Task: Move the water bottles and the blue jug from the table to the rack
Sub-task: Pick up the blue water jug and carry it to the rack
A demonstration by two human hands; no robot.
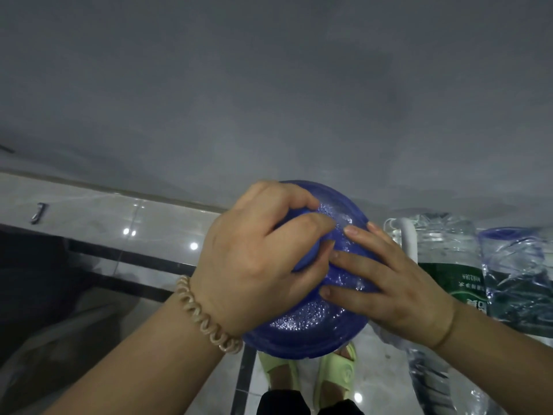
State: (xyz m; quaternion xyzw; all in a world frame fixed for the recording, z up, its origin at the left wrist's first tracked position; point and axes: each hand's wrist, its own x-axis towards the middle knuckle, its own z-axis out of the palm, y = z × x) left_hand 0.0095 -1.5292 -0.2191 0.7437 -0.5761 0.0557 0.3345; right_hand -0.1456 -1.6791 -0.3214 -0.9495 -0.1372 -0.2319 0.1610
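The blue jug point(302, 324) hung upright directly beneath both hands, above the floor: left hand point(254, 259) gripped its neck, right hand point(389, 280) lay open against its shoulder

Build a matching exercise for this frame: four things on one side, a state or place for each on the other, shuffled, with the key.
Things
1. left hand
2. right hand
3. clear water bottle with green label
4. green slippers

States or places
A. on the tiled floor, below the blue jug
B. fingers laid flat on the jug's shoulder
C. closed around the jug's neck
D. at the right, beside a white handle

Pairs: 1-C, 2-B, 3-D, 4-A
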